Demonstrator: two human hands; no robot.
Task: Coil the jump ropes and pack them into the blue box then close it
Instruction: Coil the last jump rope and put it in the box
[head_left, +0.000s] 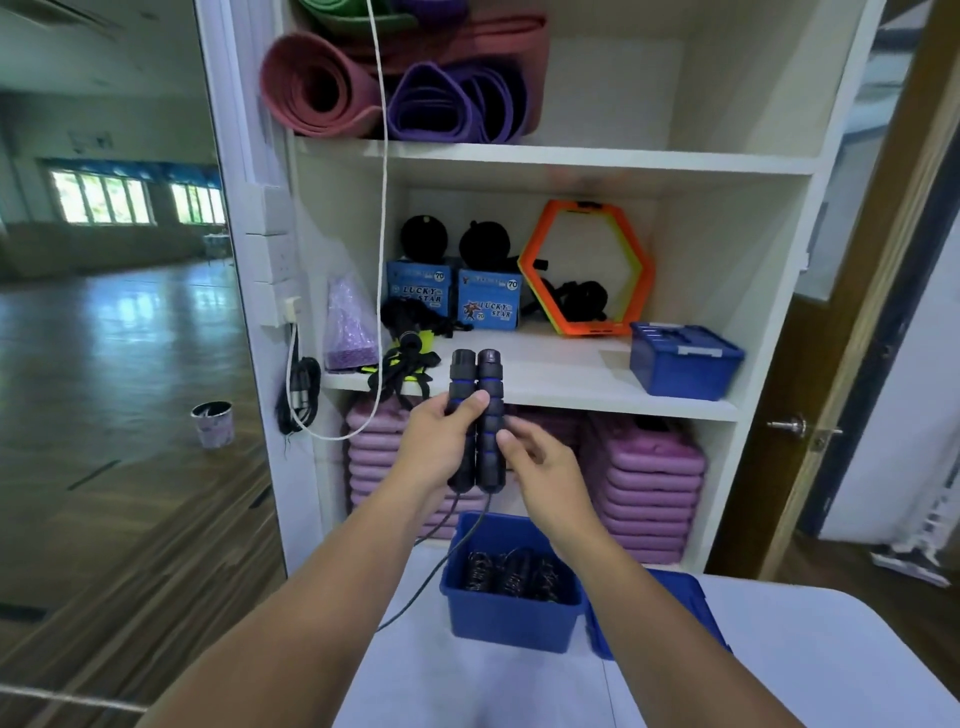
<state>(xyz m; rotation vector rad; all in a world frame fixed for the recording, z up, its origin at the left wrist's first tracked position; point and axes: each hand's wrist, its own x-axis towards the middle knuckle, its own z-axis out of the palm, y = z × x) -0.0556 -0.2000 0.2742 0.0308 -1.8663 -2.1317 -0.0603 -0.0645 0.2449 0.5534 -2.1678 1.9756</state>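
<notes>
My left hand (441, 441) grips two black jump rope handles (480, 405) with blue rings, held upright side by side in front of the shelf. My right hand (545, 467) is beside them, its fingertips touching the right handle. The thin dark cord (431, 571) hangs from the handles' lower ends down toward the table's left side. Below, an open blue box (511, 618) stands on the white table (779, 665) with several coiled dark ropes (511, 571) inside. Its blue lid (680, 592) lies flat just right of the box.
A white shelf unit stands behind the table. Its middle shelf holds a closed blue box (685, 358), orange hexagon rings (587, 270), two small blue cartons and tangled black ropes (410, 358). Purple pads (649, 483) are stacked below. A mirror is on the left.
</notes>
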